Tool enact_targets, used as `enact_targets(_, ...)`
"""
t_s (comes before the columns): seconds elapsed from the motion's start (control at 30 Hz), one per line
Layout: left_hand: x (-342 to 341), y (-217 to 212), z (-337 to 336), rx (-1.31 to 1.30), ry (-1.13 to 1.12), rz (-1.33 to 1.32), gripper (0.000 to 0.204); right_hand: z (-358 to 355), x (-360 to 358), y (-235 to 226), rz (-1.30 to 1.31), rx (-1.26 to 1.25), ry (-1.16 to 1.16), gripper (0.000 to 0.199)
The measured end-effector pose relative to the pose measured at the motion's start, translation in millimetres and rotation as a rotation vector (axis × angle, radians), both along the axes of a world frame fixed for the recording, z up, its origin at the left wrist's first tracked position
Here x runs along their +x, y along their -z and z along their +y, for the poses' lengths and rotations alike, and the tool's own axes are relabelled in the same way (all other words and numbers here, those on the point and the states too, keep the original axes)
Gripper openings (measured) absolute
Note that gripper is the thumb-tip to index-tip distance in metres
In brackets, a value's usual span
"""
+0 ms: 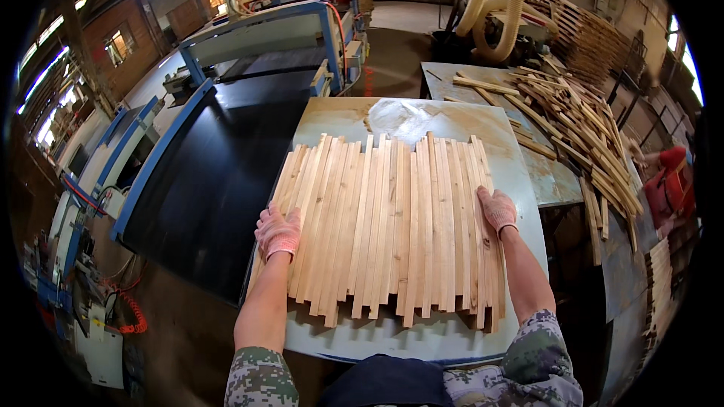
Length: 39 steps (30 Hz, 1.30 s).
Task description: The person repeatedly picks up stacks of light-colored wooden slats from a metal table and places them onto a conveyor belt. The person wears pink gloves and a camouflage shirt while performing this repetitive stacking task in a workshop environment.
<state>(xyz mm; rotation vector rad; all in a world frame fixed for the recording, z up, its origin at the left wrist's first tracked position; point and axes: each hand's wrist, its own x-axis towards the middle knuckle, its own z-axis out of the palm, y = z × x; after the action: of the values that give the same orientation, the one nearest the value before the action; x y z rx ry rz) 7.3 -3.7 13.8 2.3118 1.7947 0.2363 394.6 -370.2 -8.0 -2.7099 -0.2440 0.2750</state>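
Observation:
A row of pale wooden strips (385, 218) lies side by side on a light-coloured table (347, 341). Their ends are uneven at both the far and near edges. At the row's left side, my left hand (278, 231), in a pink knit glove, grips the outer strips with bent fingers. My right hand (498, 209), gloved the same way, holds the right side, its fingertips partly hidden at the outermost strips. The row sits between both hands.
A machine with a black conveyor belt (219, 158) and blue frame adjoins the table's left side. On the right, a second table (554, 181) bears a loose heap of wooden strips (581, 124). Beyond it stand thick hoses (509, 22). A person in red (670, 185) is at far right.

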Motion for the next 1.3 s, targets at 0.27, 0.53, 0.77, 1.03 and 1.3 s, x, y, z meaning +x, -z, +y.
enact_targets(0.27, 1, 9, 2, 0.012, 0.001, 0.031, 0.081, -2, -4, -7, 0.038, -0.001, 0.0, 0.081)
enact_targets(0.53, -3, 6, 1, 0.025, 0.008, 0.045, 0.079, -17, -16, -15, 0.058, 0.122, -0.066, 0.074)
enact_targets(0.77, -11, 15, 16, 0.001, 0.055, 0.024, 0.082, -47, -40, -14, 0.15, 0.133, -0.069, 0.075)
enact_targets(1.03, -26, 14, 34, -0.067, 0.155, -0.075, 0.087, -24, -54, -5, 0.031, 0.021, 0.043, 0.084)
enact_targets(1.3, -18, 5, 60, -0.139, 0.196, -0.136, 0.088, -17, -68, 19, 0.052, 0.215, 0.117, 0.076)
